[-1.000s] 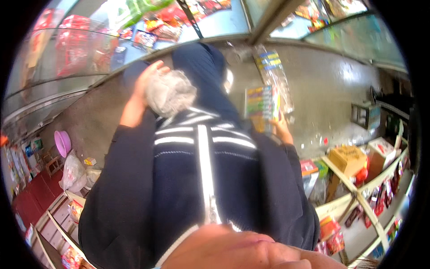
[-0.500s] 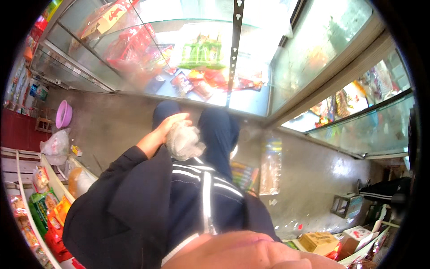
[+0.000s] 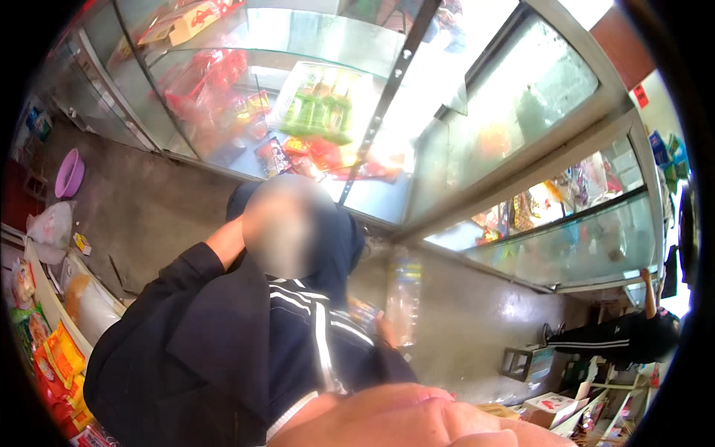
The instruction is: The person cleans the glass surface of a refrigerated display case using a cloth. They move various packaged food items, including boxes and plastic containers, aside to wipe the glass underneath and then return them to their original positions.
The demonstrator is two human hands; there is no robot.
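In front of my lap, my left hand [image 3: 253, 216] is closed around a crumpled greyish-white bundle [image 3: 287, 240]. A round blur covers both, so the fingers and the bundle's material are hard to make out. Only a small part of my right hand [image 3: 386, 328] shows past the right side of my dark jacket, beside a blurred colourful flat thing [image 3: 363, 311]. Its fingers are hidden. Just beyond my knees stands a glass display case [image 3: 305, 30] with red and green packets inside.
On the right, a second glass case [image 3: 566, 249] meets the first. A clear plastic package [image 3: 404, 298] lies on the floor, with a small stool [image 3: 525, 363] farther right. A person in dark clothes [image 3: 618, 339] stands beyond. To the left are a purple basin [image 3: 69, 173] and snack shelves [image 3: 63, 357].
My view has turned, and the cases look more tilted. The bundle, plain before, is now blurred with my left hand. Part of my right hand and the person at the far right have come into view.
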